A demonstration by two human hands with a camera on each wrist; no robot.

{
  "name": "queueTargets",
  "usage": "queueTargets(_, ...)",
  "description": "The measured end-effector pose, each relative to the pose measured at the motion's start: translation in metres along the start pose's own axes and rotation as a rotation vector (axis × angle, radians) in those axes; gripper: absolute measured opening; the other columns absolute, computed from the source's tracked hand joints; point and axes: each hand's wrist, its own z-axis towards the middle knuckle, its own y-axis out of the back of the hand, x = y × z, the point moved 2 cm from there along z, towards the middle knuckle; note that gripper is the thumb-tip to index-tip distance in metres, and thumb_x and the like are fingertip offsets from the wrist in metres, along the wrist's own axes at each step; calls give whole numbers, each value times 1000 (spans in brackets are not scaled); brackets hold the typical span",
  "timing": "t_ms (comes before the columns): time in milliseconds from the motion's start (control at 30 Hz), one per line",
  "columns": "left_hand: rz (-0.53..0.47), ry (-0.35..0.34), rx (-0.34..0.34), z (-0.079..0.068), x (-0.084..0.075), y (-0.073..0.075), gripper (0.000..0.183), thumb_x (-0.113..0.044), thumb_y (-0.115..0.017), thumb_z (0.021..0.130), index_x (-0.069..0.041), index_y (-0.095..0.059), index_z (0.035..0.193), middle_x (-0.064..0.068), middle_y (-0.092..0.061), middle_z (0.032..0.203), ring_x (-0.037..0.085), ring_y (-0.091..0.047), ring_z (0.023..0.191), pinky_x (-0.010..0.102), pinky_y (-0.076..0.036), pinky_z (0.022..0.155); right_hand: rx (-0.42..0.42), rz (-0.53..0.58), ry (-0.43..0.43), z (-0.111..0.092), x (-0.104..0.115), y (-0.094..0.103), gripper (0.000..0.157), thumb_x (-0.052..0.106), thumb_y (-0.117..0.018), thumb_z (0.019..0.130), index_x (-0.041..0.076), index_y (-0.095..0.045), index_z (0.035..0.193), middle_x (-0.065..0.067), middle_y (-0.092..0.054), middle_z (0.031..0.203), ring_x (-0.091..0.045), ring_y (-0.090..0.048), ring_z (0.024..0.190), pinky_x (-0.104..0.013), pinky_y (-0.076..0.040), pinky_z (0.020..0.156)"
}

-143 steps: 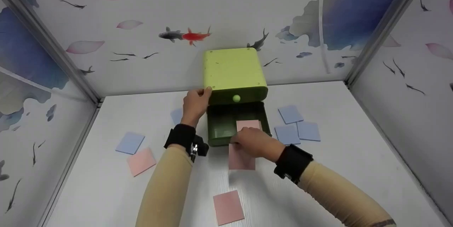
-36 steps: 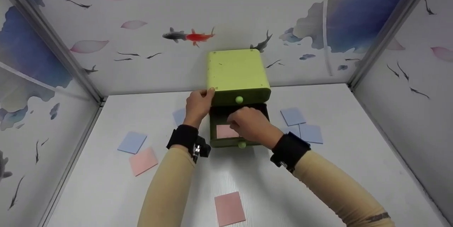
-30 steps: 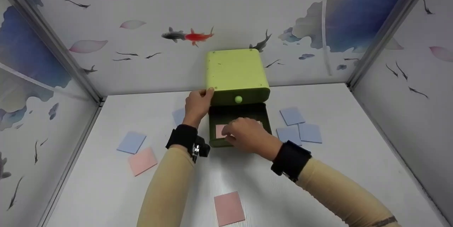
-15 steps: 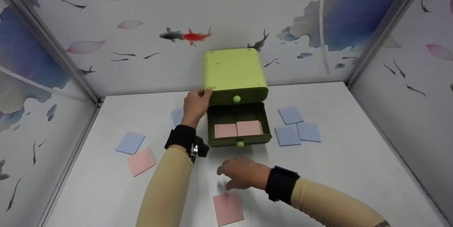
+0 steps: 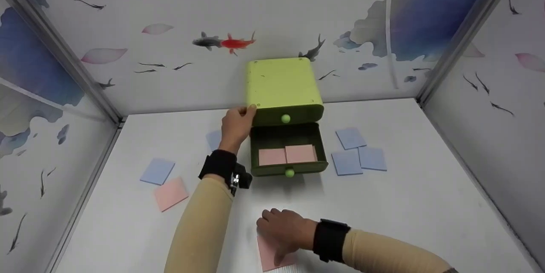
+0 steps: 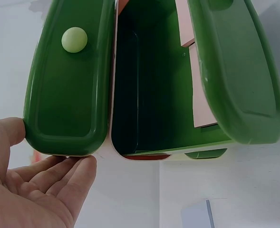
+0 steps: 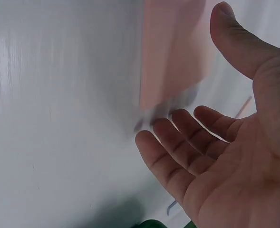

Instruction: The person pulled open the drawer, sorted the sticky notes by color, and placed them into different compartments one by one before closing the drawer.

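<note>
A small green two-drawer box (image 5: pixel 284 83) stands against the back wall, its lower drawer (image 5: pixel 267 170) pulled out. My left hand (image 5: pixel 236 128) grips the box's front left corner; in the left wrist view its thumb and fingertips touch two sides of the upper drawer's end. Two piles of pink cards, the left pile (image 5: pixel 271 156) and the right pile (image 5: pixel 300 154), lie side by side in the lower drawer. Near the front of the table my right hand (image 5: pixel 283 230) hovers over a pink card (image 7: pixel 170 52), fingers spread and thumb apart, with nothing between them. The hand hides part of that card.
Three blue cards (image 5: pixel 350 138) lie right of the box. Left of it are a blue card (image 5: pixel 157 171), a pink card (image 5: pixel 170 194) and another blue card (image 5: pixel 213 140) partly behind my left hand. Printed wall panels (image 5: pixel 170 4) enclose the white table (image 5: pixel 383 222) at back and sides.
My right hand first held a pink card at the drawer, then reached inside, where a left pink pile now shows. It has since come forward to the front card. The left hand stays put.
</note>
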Motion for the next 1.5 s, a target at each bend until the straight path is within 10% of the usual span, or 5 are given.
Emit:
queueTargets(467, 2, -9, 21, -1, 1, 1, 42, -45, -48, 101, -8, -65, 112, 11, -64, 103, 21, -59, 88, 33, -45, 78, 47, -46, 53, 10, 4, -8, 73, 58, -81, 70, 17, -52, 123, 3, -58, 108, -8, -55, 90, -21, -48, 74)
queueTargets(967, -5, -6, 17, 0, 1, 0, 43, -45, -49, 100, -8, -65, 114, 12, -65, 105, 21, -60, 89, 33, -46, 79, 18, 110, 88, 7, -3, -3, 14, 23, -72, 89, 22, -66, 102, 8, -66, 87, -5, -57, 75, -19, -45, 66)
queueTargets(1267, 2, -16, 11, 0, 0, 0, 44, -44, -48, 101, -3, -63, 96, 5, -53, 81, 19, -51, 74, 32, -40, 69, 3, 220, 113, 5, -11, 8, 23, 3, -67, 89, 22, -68, 102, 11, -66, 90, -3, -54, 79, -18, -45, 73)
queueTargets(1500, 18, 7, 6, 1, 1, 0, 42, -46, -49, 100, -9, -65, 109, 8, -61, 96, 20, -56, 85, 34, -44, 78, -29, 225, 69, 6, -22, 24, 22, 7, -64, 93, 23, -70, 108, 11, -70, 97, -1, -58, 81, -18, -49, 74)
